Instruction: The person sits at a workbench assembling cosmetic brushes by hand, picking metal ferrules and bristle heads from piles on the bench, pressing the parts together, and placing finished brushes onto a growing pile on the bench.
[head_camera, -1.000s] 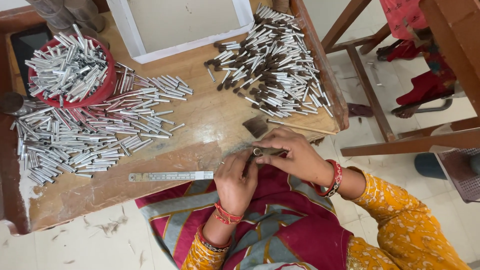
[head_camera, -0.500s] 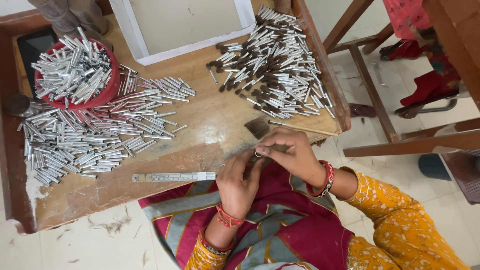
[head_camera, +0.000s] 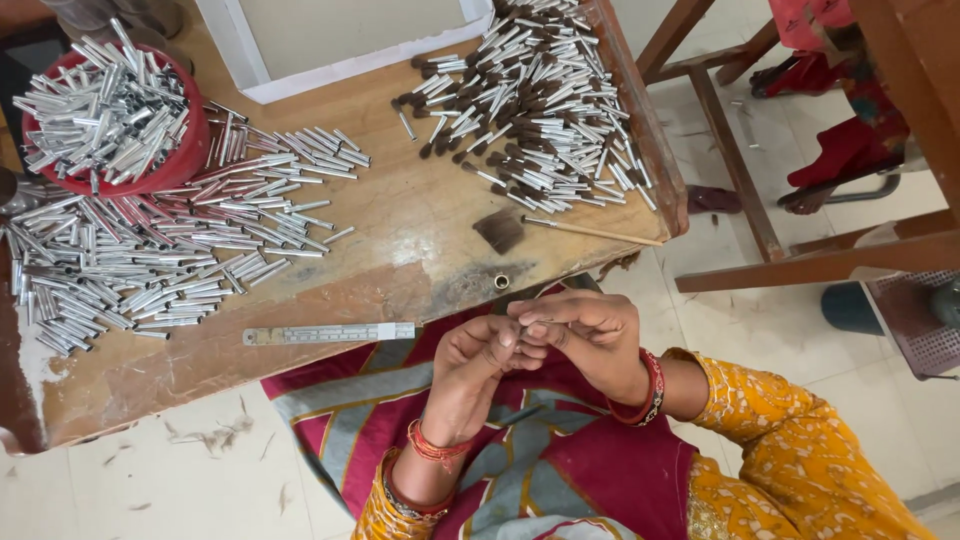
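Observation:
Both my hands meet over my lap, just below the front edge of the wooden table (head_camera: 400, 250). My left hand (head_camera: 478, 368) and my right hand (head_camera: 590, 340) pinch a small thin metal tube (head_camera: 533, 323) between their fingertips; most of it is hidden by the fingers. Red bangles sit on both wrists. A tiny metal ring (head_camera: 501, 282) lies on the table edge just above my hands.
A red bowl (head_camera: 190, 150) holds several silver tubes, and a loose heap of silver tubes (head_camera: 170, 260) lies beside it. At the back right is a pile of bristle-tipped tubes (head_camera: 540, 110). A metal ruler (head_camera: 330, 333), flat brush (head_camera: 500, 230) and white tray (head_camera: 340, 70) are also here.
My hands stay together at the table's front edge, still pinching the small tube. They have dropped slightly toward my lap.

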